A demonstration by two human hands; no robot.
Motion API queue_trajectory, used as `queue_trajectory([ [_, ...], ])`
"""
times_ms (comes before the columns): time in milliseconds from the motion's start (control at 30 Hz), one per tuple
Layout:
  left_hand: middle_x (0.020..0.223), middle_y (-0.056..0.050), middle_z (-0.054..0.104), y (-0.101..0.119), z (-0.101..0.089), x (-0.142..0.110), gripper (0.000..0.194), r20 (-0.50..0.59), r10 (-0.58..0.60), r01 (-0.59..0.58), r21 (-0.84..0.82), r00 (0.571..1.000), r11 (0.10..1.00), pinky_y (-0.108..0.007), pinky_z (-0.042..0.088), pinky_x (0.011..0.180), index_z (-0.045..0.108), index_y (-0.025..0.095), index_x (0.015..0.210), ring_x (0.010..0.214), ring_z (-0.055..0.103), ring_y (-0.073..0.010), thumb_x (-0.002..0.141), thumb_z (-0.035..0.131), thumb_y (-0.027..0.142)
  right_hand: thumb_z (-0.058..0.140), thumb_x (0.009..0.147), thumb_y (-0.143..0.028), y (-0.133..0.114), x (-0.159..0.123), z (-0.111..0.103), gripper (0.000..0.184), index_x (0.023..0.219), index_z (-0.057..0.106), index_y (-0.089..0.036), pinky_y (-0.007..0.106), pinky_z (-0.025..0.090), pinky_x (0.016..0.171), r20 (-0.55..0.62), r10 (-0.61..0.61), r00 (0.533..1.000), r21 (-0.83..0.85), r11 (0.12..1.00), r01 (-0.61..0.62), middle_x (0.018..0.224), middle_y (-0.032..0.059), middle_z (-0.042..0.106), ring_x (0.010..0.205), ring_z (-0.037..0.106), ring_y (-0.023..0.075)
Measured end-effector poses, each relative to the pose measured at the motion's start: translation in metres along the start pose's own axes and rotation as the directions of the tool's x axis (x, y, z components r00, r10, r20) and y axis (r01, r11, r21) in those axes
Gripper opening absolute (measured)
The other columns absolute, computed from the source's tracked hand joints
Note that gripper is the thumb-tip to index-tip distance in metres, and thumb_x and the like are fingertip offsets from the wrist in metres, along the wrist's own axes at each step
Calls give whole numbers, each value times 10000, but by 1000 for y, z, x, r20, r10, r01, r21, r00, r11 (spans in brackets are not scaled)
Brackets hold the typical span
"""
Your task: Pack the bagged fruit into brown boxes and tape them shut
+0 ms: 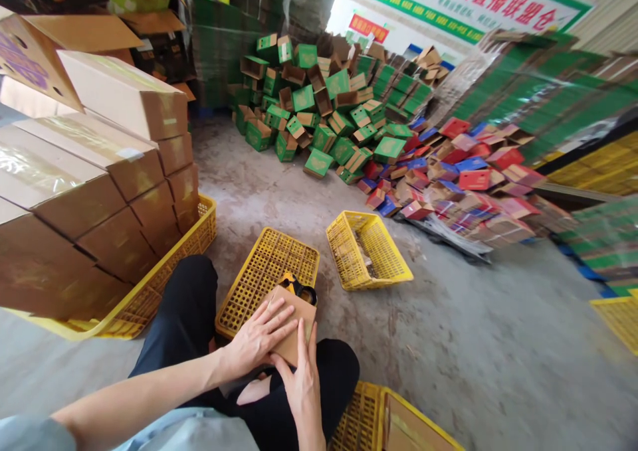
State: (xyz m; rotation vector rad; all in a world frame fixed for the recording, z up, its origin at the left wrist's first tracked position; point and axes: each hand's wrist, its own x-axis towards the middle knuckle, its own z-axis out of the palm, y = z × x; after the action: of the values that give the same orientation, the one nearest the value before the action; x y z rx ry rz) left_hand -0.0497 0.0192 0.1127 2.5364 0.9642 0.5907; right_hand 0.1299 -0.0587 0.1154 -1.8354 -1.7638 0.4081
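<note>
A small brown cardboard box (308, 313) sits in front of me, over the near right part of a low yellow plastic crate (266, 258) with a perforated face. My left hand (259, 337) lies flat across the box's top, fingers stretched out. At the near right corner, my right hand (302, 378) holds the box, fingers along its side and thumb at the near edge. Just beyond the box, partly hidden by it, is a yellow and black tape dispenser (302, 288). The underside of the box is hidden.
Brown cartons (107, 192) stand stacked in a yellow basket (207, 228) at left. Ahead is another yellow basket (369, 248); a third (361, 421) sits by my right knee. Green boxes (319, 162) and red-and-blue boxes (473, 180) lie heaped on the concrete floor (448, 331).
</note>
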Motion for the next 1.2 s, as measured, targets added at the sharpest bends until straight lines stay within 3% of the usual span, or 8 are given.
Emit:
queue_trajectory([
  [300,1641,-53,423,-4,-1,-15,822,-18,39,-40,-72,999,997,-601,220,1283,197,365,1660,1559,318,-315,984,662,407,595,954,-634,-11,-18,22,745,1579,461,-253,374,617,939,-189,29,982,-86,995,-46,1671,151,349,1313,630,357],
  [433,1602,-81,482,-9,0,-20,702,-64,90,-97,-115,994,989,-625,233,1272,306,331,1638,1542,353,-315,1013,616,409,587,978,-589,-13,-25,31,674,1541,519,-225,469,554,1055,-298,-69,952,-205,979,7,1687,147,313,1426,512,393],
  [500,1592,-90,494,-12,-1,-25,676,-91,109,-120,-122,990,985,-599,266,1270,309,299,1640,1532,378,-298,1032,584,403,592,982,-573,-13,-25,31,664,1527,535,-199,525,504,1106,-322,-156,934,-278,958,64,1652,151,388,1493,411,408],
  [633,1607,-98,475,-18,-8,-43,667,-155,114,-134,-128,981,983,-455,395,1242,243,248,1662,1529,387,-248,1062,529,313,598,986,-558,-10,-23,27,702,1545,498,-144,572,457,1124,-304,-270,914,-359,921,153,1496,164,590,1523,358,403],
  [867,1631,-120,435,-14,-6,-57,643,-257,-18,-16,-129,966,992,-412,447,1205,235,231,1662,1544,346,-261,1070,486,263,458,1091,-351,-23,-20,29,497,1562,472,-192,632,264,1229,-160,-422,892,-389,858,336,1447,133,639,1411,540,344],
  [1067,1589,-99,499,-23,-5,-51,592,-234,-12,-49,-252,972,967,-434,428,1218,345,272,1620,1533,369,-266,1061,524,349,465,1080,-337,-45,0,27,632,1656,257,-178,540,429,1144,-101,-441,892,-325,862,389,1516,151,575,1403,548,316],
  [1200,1586,-83,503,-26,-12,-53,525,-185,-22,-44,-345,983,937,-423,411,1234,384,281,1603,1536,372,-254,1086,455,335,444,1078,-415,-53,10,26,689,1669,198,-160,547,457,1096,-83,-394,915,-368,865,340,1581,161,497,1419,514,341],
])
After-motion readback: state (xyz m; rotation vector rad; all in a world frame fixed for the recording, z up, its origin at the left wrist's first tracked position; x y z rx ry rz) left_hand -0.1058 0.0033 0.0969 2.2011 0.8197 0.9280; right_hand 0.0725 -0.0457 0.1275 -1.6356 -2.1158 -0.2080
